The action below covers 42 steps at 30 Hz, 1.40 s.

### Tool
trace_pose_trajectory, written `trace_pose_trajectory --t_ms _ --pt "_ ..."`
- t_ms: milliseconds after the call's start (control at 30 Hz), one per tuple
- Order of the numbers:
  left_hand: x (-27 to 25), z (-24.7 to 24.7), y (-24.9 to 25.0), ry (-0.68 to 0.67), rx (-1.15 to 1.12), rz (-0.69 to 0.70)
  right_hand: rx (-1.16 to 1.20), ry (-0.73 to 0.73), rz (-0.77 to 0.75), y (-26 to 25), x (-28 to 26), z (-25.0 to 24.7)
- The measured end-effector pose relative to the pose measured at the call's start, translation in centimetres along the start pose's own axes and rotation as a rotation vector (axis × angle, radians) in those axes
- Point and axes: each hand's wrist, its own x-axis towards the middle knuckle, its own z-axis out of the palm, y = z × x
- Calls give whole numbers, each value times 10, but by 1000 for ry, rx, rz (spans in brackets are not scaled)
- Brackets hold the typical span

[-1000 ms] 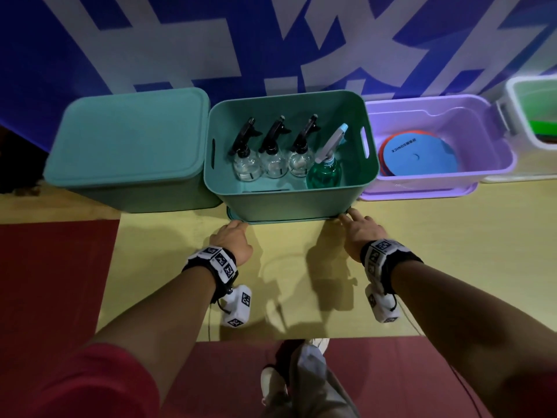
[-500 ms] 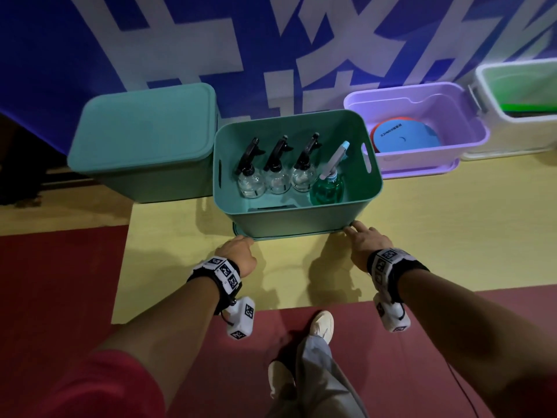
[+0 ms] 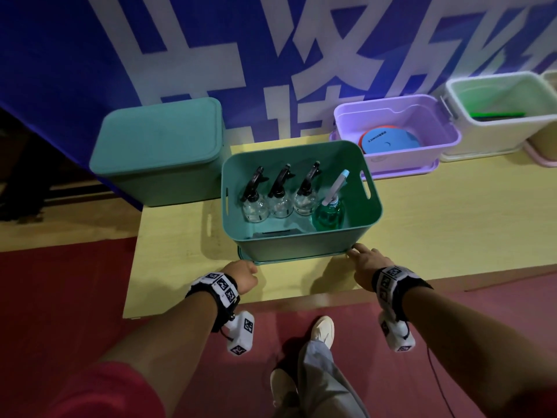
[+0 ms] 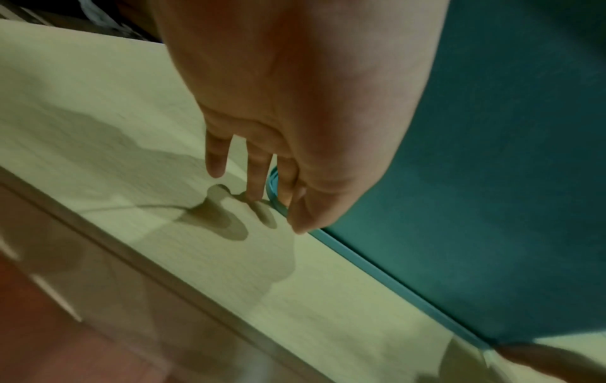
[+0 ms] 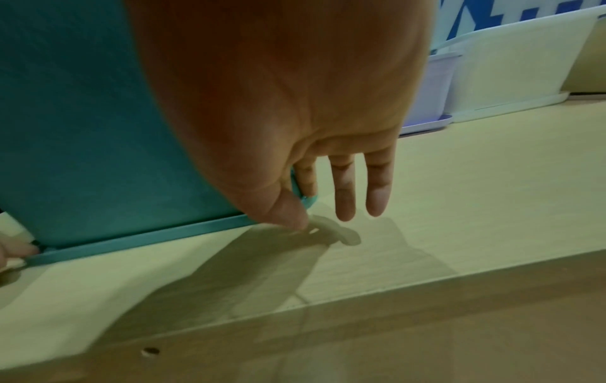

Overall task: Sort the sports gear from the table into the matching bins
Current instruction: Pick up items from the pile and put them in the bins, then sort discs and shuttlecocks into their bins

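At the bench's [image 3: 422, 230] front edge, the left hand [image 3: 241, 274] pinches the flat teal lid [image 4: 377, 274] under the open teal plastic bin [image 3: 301, 245] of spray bottles [image 3: 281, 194]; the right hand [image 3: 366, 262] pinches its other corner. An uneven pull could topple bottles or drag the bin off.

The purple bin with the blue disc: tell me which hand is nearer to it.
Right. The right hand pinches the teal lid's near-right corner, nearer the purple bin. The left hand is at the lid's near-left corner, across the open teal bin.
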Motion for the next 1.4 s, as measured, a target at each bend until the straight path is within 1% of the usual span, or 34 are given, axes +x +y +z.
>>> trace_pose_trajectory --t_ms 67,100,233,300,333,367,467,500,567,633,700,800,833,933,1100,1167,1233,1400 --pt "-3 -3 0 -6 -125 6 132 -17 -8 4 0 -3" --pt "-6 -6 1 7 -206 1 197 -2 -7 6 -2 -6" --pt "-18 -30 7 122 -551 -60 383 89 59 9 -14 -32" --pt "-28 -46 10 149 -716 -99 495 147 104 11 -18 -46" --pt "-32 -52 11 160 -788 -100 585 178 132 12 -19 -53" --pt "-37 -59 13 159 -857 -100 729 206 158 13 -21 -61" --pt "-52 -76 17 142 -1116 -100 1265 263 219 13 -27 -80" --pt "-55 -81 16 145 -1162 -95 1387 267 227 12 -30 -87" --pt "-56 -87 16 145 -1210 -100 1506 228 228 11 -33 -97" --pt "-58 -92 16 118 -1217 -109 1532 169 230 10 -36 -103" --pt "-60 -94 17 66 -1208 -89 1504 146 213 8 -36 -106" --pt "-59 -94 21 26 -1127 -49 1383 167 184 0 -37 -111" --pt "-58 -94 24 25 -1100 -55 1370 178 192 -3 -35 -112" --pt "-51 -94 29 29 -1121 -75 1351 198 225 -9 -31 -115" --pt "-50 -104 32 85 -1036 -12 1345 231 214 -4 -27 -118" --pt "-54 -116 37 112 -1080 -34 1351 235 193 -5 -28 -126" --pt "-55 -129 42 142 -1087 -25 1371 252 165 -7 -26 -138" --pt "-48 -155 53 145 -1148 -32 1386 265 134 -8 -8 -166"
